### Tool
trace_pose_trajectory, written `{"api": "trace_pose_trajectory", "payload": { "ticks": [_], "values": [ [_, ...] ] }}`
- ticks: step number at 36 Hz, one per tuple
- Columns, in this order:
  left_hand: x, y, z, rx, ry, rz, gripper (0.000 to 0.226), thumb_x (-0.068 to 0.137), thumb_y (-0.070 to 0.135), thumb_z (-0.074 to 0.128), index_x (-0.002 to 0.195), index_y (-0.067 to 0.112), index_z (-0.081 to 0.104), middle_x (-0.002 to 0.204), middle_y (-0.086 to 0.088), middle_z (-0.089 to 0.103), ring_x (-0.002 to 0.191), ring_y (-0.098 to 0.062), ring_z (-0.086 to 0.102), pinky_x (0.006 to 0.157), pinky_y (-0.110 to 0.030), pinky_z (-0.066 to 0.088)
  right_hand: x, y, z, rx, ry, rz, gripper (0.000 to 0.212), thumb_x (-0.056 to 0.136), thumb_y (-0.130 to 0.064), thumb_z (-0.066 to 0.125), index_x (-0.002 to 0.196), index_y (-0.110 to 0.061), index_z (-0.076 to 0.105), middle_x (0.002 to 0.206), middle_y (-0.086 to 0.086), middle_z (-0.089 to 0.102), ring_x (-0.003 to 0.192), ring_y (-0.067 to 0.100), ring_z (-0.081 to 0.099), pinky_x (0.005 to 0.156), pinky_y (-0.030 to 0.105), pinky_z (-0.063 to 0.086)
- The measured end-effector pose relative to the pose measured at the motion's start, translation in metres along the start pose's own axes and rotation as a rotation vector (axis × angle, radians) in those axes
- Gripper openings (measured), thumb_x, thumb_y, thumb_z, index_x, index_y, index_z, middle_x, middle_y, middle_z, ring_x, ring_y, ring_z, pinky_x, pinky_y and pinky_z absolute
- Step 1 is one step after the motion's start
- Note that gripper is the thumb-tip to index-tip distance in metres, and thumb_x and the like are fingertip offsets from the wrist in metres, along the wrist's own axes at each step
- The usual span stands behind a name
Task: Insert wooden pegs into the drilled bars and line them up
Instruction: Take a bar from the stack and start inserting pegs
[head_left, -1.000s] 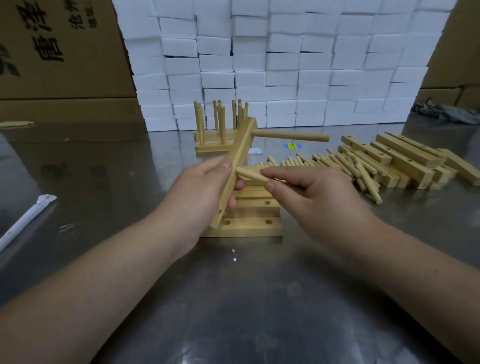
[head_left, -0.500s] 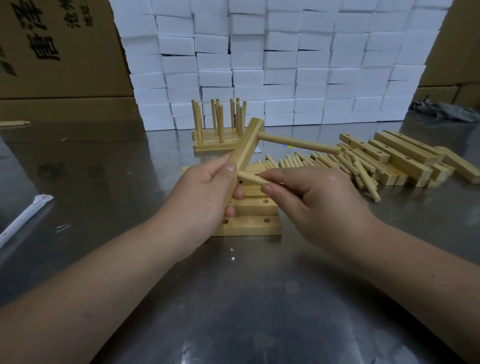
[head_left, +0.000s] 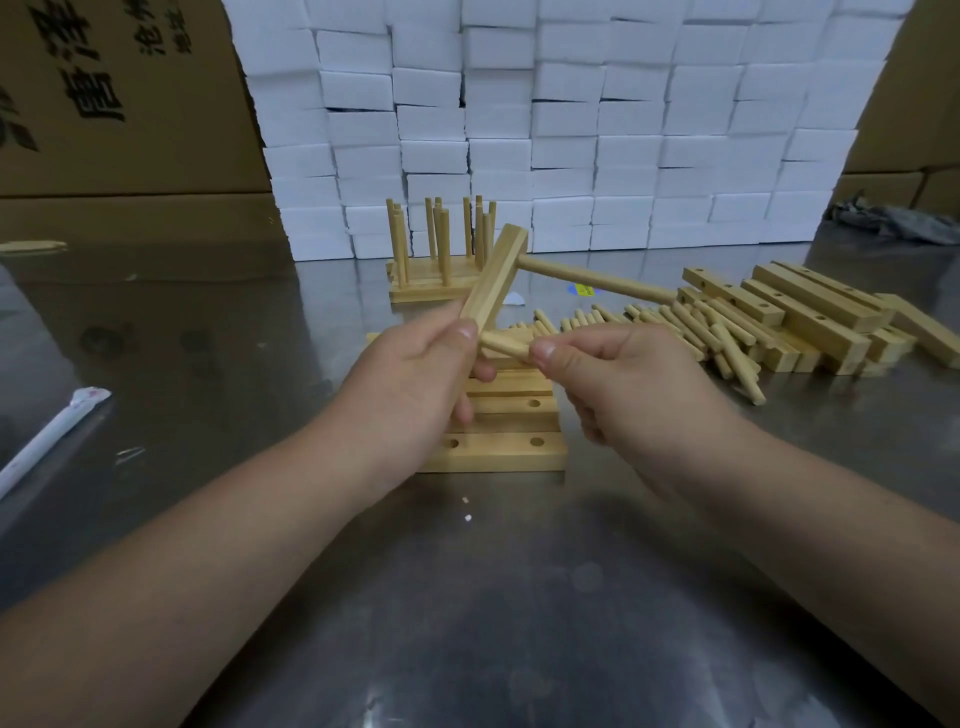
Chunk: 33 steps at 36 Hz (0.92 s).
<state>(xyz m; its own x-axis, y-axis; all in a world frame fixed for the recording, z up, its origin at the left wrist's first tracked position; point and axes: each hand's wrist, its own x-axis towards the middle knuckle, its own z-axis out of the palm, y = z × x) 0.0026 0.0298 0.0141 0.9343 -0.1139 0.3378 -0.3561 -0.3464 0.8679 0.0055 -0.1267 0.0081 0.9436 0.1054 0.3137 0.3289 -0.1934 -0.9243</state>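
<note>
My left hand (head_left: 410, 387) grips a drilled wooden bar (head_left: 496, 280), tilted up and away from me. One peg (head_left: 597, 281) sticks out of the bar's upper end toward the right. My right hand (head_left: 628, 384) pinches a second peg (head_left: 506, 343) whose tip meets the bar's lower part beside my left thumb. Under my hands lie flat drilled bars (head_left: 498, 452) side by side. Behind them stand finished bars with upright pegs (head_left: 441, 244).
Loose pegs (head_left: 696, 332) and a pile of drilled bars (head_left: 810, 322) lie on the metal table to the right. White foam blocks (head_left: 571, 130) are stacked at the back, cardboard boxes (head_left: 114, 104) on the left. A white wrapped stick (head_left: 47, 441) lies at far left.
The held bar has tilted a little, so its inserted peg now slopes down to the right. My right hand has pushed the second peg in toward the bar.
</note>
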Motion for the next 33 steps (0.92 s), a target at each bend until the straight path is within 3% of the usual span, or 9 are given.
{"api": "trace_pose_trajectory", "payload": {
  "ticks": [4, 7, 11, 15, 18, 21, 24, 27, 33],
  "values": [
    [0.004, -0.001, -0.006, -0.091, 0.028, -0.044, 0.031, 0.099, 0.026, 0.035, 0.112, 0.039, 0.060, 0.078, 0.006, 0.070, 0.061, -0.007, 0.061, 0.057, -0.025, 0.053, 0.003, -0.002, -0.003, -0.040, 0.061, -0.127, 0.018, 0.084, -0.024, 0.063, 0.068, -0.029, 0.069, 0.047, -0.014, 0.052, 0.040, -0.003, 0.043, 0.042, 0.008, 0.032],
    [0.007, -0.003, -0.007, -0.077, 0.045, -0.060, 0.031, 0.098, 0.027, 0.039, 0.092, 0.038, 0.067, 0.076, 0.004, 0.071, 0.075, -0.012, 0.066, 0.065, -0.032, 0.056, 0.003, -0.001, -0.006, -0.024, 0.072, -0.136, 0.014, 0.085, -0.023, 0.062, 0.074, -0.028, 0.069, 0.047, -0.017, 0.051, 0.042, -0.004, 0.044, 0.044, 0.007, 0.032],
    [0.003, -0.004, -0.004, 0.064, 0.001, -0.017, 0.035, 0.097, 0.036, 0.034, 0.071, 0.030, 0.058, 0.056, 0.014, 0.058, 0.046, -0.003, 0.049, 0.050, -0.015, 0.041, 0.004, 0.001, -0.007, -0.013, 0.087, -0.126, 0.011, 0.086, -0.025, 0.060, 0.078, -0.023, 0.067, 0.045, -0.013, 0.046, 0.043, 0.000, 0.040, 0.051, 0.020, 0.033],
    [0.004, -0.005, -0.002, -0.001, 0.085, -0.043, 0.036, 0.098, 0.034, 0.034, 0.073, 0.020, 0.057, 0.054, 0.012, 0.051, 0.043, -0.004, 0.043, 0.044, -0.014, 0.038, 0.003, -0.004, -0.013, 0.008, 0.096, -0.111, 0.029, 0.086, -0.044, 0.047, 0.083, -0.021, 0.064, 0.048, -0.006, 0.054, 0.042, 0.004, 0.043, 0.044, 0.019, 0.039],
    [0.010, -0.007, -0.005, -0.156, 0.210, -0.149, 0.032, 0.099, 0.033, 0.037, 0.082, 0.022, 0.062, 0.052, 0.011, 0.050, 0.041, -0.007, 0.041, 0.044, -0.019, 0.036, 0.008, -0.002, -0.028, -0.267, 0.223, -0.156, 0.037, 0.086, -0.050, 0.038, 0.085, -0.022, 0.063, 0.057, -0.005, 0.061, 0.047, 0.002, 0.049, 0.051, 0.028, 0.040],
    [0.016, -0.008, -0.010, -0.261, 0.245, -0.227, 0.030, 0.099, 0.034, 0.037, 0.096, 0.018, 0.062, 0.047, 0.011, 0.050, 0.039, -0.007, 0.039, 0.040, -0.018, 0.033, 0.021, 0.009, -0.044, -0.646, 0.301, -0.112, 0.035, 0.091, -0.039, 0.041, 0.094, -0.013, 0.064, 0.083, 0.002, 0.068, 0.076, 0.013, 0.060, 0.066, 0.038, 0.048],
    [0.017, -0.009, -0.011, -0.340, 0.229, -0.261, 0.030, 0.099, 0.034, 0.036, 0.097, 0.016, 0.060, 0.046, 0.010, 0.049, 0.036, -0.007, 0.039, 0.037, -0.016, 0.033, 0.033, 0.024, -0.051, -1.002, 0.153, -0.027, 0.031, 0.091, -0.030, 0.046, 0.114, -0.020, 0.064, 0.124, 0.004, 0.058, 0.114, 0.025, 0.049, 0.091, 0.035, 0.038],
    [0.016, -0.009, -0.010, -0.347, 0.216, -0.254, 0.030, 0.099, 0.034, 0.036, 0.096, 0.016, 0.060, 0.046, 0.010, 0.050, 0.037, -0.007, 0.040, 0.036, -0.017, 0.033, 0.038, 0.035, -0.049, -1.205, -0.076, 0.040, 0.040, 0.093, -0.036, 0.042, 0.131, -0.027, 0.051, 0.142, 0.002, 0.041, 0.131, 0.022, 0.032, 0.105, 0.037, 0.026],
    [0.016, -0.011, -0.010, -0.351, 0.211, -0.258, 0.029, 0.099, 0.035, 0.037, 0.098, 0.018, 0.060, 0.048, 0.010, 0.050, 0.038, -0.007, 0.040, 0.037, -0.017, 0.034, 0.039, 0.040, -0.049, -1.222, -0.094, 0.178, 0.035, 0.095, -0.033, 0.038, 0.128, -0.033, 0.051, 0.135, -0.002, 0.049, 0.120, 0.022, 0.046, 0.091, 0.034, 0.037]
  ]
}}
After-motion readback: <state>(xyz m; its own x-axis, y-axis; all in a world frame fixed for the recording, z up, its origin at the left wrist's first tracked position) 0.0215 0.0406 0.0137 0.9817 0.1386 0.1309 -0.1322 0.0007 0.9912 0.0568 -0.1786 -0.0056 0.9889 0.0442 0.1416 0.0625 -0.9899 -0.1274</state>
